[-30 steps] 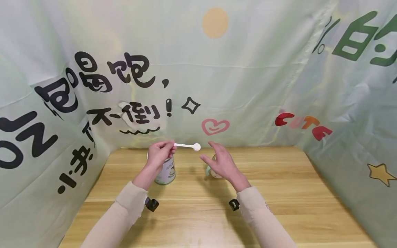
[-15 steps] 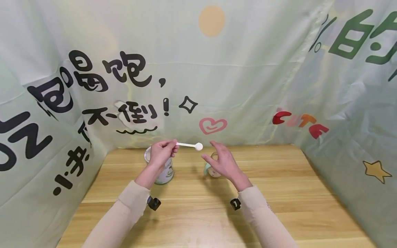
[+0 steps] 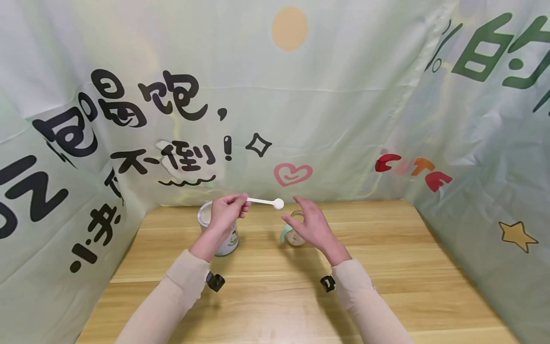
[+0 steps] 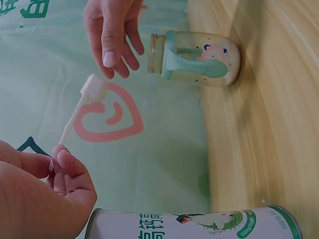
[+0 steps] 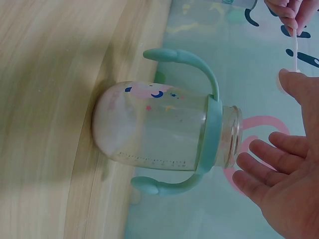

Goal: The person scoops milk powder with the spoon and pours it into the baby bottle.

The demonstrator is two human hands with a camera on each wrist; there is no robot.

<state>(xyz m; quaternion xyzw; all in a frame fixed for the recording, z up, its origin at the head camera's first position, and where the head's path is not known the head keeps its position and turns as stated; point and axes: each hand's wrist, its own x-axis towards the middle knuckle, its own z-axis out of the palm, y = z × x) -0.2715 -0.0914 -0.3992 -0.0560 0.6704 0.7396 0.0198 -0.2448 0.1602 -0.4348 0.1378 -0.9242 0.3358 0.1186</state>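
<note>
In the head view my left hand (image 3: 223, 215) pinches the thin handle of a white measuring scoop (image 3: 278, 204), whose bowl points right, above table height. White powder shows in the bowl in the left wrist view. Behind and below that hand stands a milk powder can (image 3: 228, 244), its top uncovered. My right hand (image 3: 315, 227) hovers with fingers spread and relaxed, holding nothing, near the mouth of a baby bottle (image 5: 174, 129). The bottle stands upright and uncapped, with a mint collar and two mint handles. Whitish contents lie at its bottom.
Both things stand on a wooden table (image 3: 266, 296), near its back edge. A printed cloth (image 3: 343, 119) hangs behind and along both sides. A small black device (image 3: 216, 282) sits at the left wrist, another black device (image 3: 328, 283) at the right.
My left hand has shifted a little right with the scoop, bringing its bowl nearer the bottle. The right hand keeps its spread pose, moving slightly right. The head view has turned slightly right.
</note>
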